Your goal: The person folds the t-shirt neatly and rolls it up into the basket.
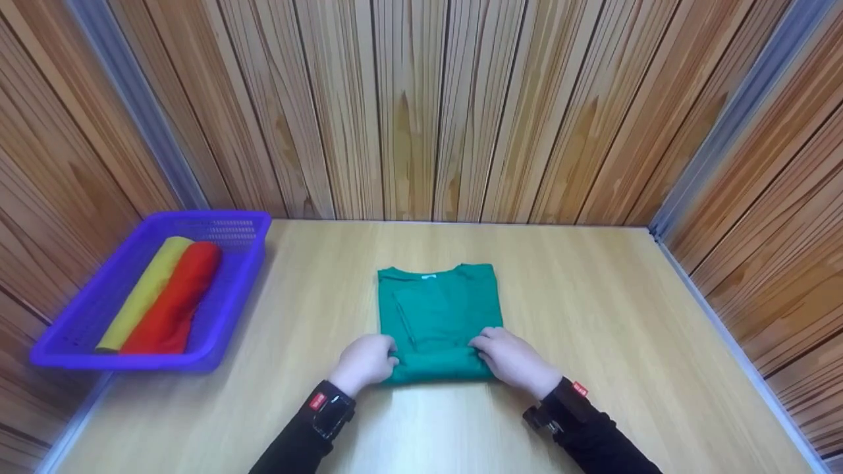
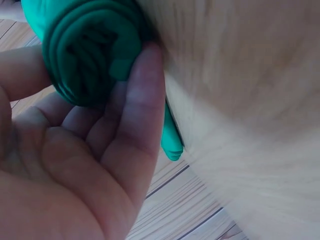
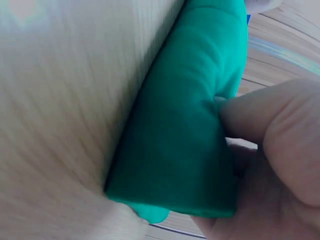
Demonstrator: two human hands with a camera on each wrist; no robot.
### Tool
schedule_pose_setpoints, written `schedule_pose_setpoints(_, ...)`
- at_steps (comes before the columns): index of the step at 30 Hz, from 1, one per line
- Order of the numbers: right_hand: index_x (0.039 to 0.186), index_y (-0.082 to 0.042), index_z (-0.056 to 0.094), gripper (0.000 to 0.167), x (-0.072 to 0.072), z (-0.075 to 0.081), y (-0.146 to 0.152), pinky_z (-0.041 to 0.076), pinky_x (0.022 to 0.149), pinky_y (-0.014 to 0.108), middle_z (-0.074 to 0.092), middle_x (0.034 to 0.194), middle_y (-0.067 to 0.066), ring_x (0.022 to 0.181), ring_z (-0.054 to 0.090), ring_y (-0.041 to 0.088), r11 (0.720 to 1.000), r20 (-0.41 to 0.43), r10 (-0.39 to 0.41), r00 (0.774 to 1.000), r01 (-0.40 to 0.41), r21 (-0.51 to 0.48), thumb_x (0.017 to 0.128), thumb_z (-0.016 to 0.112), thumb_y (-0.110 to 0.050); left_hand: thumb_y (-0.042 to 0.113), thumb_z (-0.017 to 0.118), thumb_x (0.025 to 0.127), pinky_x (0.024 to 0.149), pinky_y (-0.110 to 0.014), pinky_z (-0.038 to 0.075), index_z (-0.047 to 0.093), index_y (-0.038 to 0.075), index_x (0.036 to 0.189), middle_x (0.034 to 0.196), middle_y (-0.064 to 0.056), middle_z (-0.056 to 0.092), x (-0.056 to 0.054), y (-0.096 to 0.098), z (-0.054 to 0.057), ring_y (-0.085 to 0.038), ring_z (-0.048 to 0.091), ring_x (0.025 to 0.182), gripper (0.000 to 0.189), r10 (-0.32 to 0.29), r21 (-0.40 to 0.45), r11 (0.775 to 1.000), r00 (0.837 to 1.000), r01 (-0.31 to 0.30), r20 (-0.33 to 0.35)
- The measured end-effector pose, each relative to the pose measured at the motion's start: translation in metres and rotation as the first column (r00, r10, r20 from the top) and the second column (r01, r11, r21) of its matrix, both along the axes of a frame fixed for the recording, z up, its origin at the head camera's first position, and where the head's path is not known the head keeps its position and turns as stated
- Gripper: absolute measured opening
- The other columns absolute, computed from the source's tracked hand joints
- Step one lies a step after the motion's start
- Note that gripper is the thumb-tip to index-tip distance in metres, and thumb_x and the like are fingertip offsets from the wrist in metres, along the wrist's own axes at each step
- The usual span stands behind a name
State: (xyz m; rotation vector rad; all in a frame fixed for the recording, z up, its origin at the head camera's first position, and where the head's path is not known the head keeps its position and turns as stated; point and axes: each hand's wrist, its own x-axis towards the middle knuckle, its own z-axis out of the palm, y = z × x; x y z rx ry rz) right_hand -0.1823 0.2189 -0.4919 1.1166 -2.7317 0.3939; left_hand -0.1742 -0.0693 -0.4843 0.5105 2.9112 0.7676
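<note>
A green T-shirt (image 1: 438,303) lies on the table, folded to a narrow block with its collar at the far side. Its near end is wound into a thick roll (image 1: 438,366). My left hand (image 1: 365,361) grips the roll's left end; the left wrist view shows the spiral layers of the roll (image 2: 82,52) between curled fingers and thumb. At the opposite end, my right hand (image 1: 517,359) pinches the roll, its thumb pressing into the cloth (image 3: 175,125) in the right wrist view. Some right fingertips are hidden behind the fabric.
A purple plastic basket (image 1: 240,296) stands at the left, holding a yellow cloth roll (image 1: 146,289) and a red cloth roll (image 1: 174,303) side by side. Wood-panelled walls (image 1: 408,112) border the back and both sides of the light wooden table (image 1: 606,316).
</note>
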Motion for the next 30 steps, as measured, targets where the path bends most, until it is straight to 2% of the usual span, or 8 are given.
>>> schedule_pose_setpoints(6, 0.116, -0.001, 0.066, 0.026, 0.011, 0.006, -0.002, 0.053, 0.086, 0.040, 0.066, 0.106, 0.011, 0.099, 0.064, 0.027, 1.000, -0.082, -0.019, 0.996, 0.020, 0.007, 0.090, 0.066, -0.002, 0.012, 0.070, 0.088, 0.078, -0.048, 0.051, 0.068, 0.001, 0.091, 0.088, -0.010, 0.067, -0.003, 0.004, 0.003, -0.032, 0.065, 0.087, 0.012, 0.012, -0.033, 0.999, 0.999, -0.011, 0.040)
schedule_pose_setpoints(10, 0.125, 0.000, 0.063, 0.038, 0.023, 0.014, -0.002, 0.052, 0.091, 0.042, 0.066, 0.118, 0.013, 0.109, 0.063, 0.028, 1.000, -0.117, 0.010, 0.993, -0.009, 0.009, 0.087, 0.067, 0.000, 0.012, 0.071, 0.087, 0.076, -0.048, 0.051, 0.067, 0.002, 0.089, 0.085, -0.008, 0.066, -0.004, 0.005, 0.003, -0.031, 0.064, 0.084, 0.011, 0.016, -0.040, 0.999, 0.999, -0.014, 0.050)
schedule_pose_setpoints(16, 0.121, 0.004, 0.064, 0.040, 0.037, 0.015, -0.004, 0.052, 0.091, 0.047, 0.065, 0.121, 0.019, 0.111, 0.063, 0.034, 0.997, -0.237, 0.078, 0.968, -0.069, 0.045, 0.082, 0.070, 0.001, 0.013, 0.071, 0.087, 0.073, -0.046, 0.051, 0.065, 0.003, 0.085, 0.079, -0.005, 0.062, -0.004, 0.005, 0.004, -0.028, 0.061, 0.078, 0.012, 0.025, -0.041, 0.999, 0.999, -0.023, 0.046)
schedule_pose_setpoints(20, 0.119, 0.006, 0.065, 0.038, 0.039, 0.009, -0.004, 0.053, 0.089, 0.047, 0.064, 0.121, 0.022, 0.110, 0.064, 0.035, 0.995, -0.272, 0.090, 0.958, -0.073, 0.073, 0.082, 0.072, 0.000, 0.013, 0.070, 0.088, 0.068, -0.045, 0.050, 0.063, 0.005, 0.080, 0.073, -0.003, 0.056, -0.002, 0.006, 0.003, -0.024, 0.057, 0.071, 0.013, 0.025, -0.036, 0.999, 0.999, -0.024, 0.029)
schedule_pose_setpoints(24, 0.120, 0.007, 0.065, 0.038, 0.038, 0.004, -0.005, 0.053, 0.090, 0.045, 0.064, 0.122, 0.023, 0.112, 0.063, 0.035, 0.993, -0.269, 0.093, 0.959, -0.068, 0.101, 0.084, 0.071, 0.000, 0.012, 0.069, 0.089, 0.061, -0.043, 0.048, 0.057, 0.008, 0.075, 0.067, -0.001, 0.050, 0.002, 0.007, 0.001, -0.022, 0.054, 0.065, 0.018, 0.021, -0.061, 0.998, 0.999, -0.023, -0.029)
schedule_pose_setpoints(26, 0.122, 0.007, 0.064, 0.041, 0.037, 0.002, -0.005, 0.052, 0.092, 0.045, 0.063, 0.124, 0.024, 0.114, 0.062, 0.035, 0.992, -0.253, 0.090, 0.963, -0.064, 0.112, 0.083, 0.073, -0.001, 0.012, 0.070, 0.088, 0.058, -0.042, 0.048, 0.056, 0.009, 0.074, 0.065, -0.001, 0.052, 0.006, 0.007, 0.001, -0.023, 0.057, 0.064, 0.020, 0.015, -0.082, 0.996, 0.996, -0.022, -0.092)
schedule_pose_setpoints(28, 0.124, 0.007, 0.063, 0.045, 0.037, 0.001, -0.005, 0.051, 0.093, 0.046, 0.062, 0.126, 0.024, 0.115, 0.061, 0.035, 0.991, -0.233, 0.088, 0.968, -0.061, 0.121, 0.081, 0.074, -0.002, 0.012, 0.071, 0.087, 0.055, -0.041, 0.047, 0.056, 0.009, 0.074, 0.065, -0.002, 0.054, 0.010, 0.008, 0.000, -0.025, 0.059, 0.064, 0.020, 0.002, -0.114, 0.993, 0.985, -0.022, -0.174)
schedule_pose_setpoints(30, 0.125, 0.007, 0.062, 0.048, 0.037, 0.000, -0.004, 0.050, 0.094, 0.046, 0.062, 0.127, 0.024, 0.116, 0.061, 0.035, 0.991, -0.217, 0.086, 0.972, -0.060, 0.124, 0.080, 0.076, -0.002, 0.011, 0.073, 0.085, 0.052, -0.040, 0.046, 0.057, 0.009, 0.075, 0.065, -0.004, 0.057, 0.015, 0.008, 0.000, -0.027, 0.061, 0.063, 0.019, -0.020, -0.148, 0.989, 0.960, -0.022, -0.278)
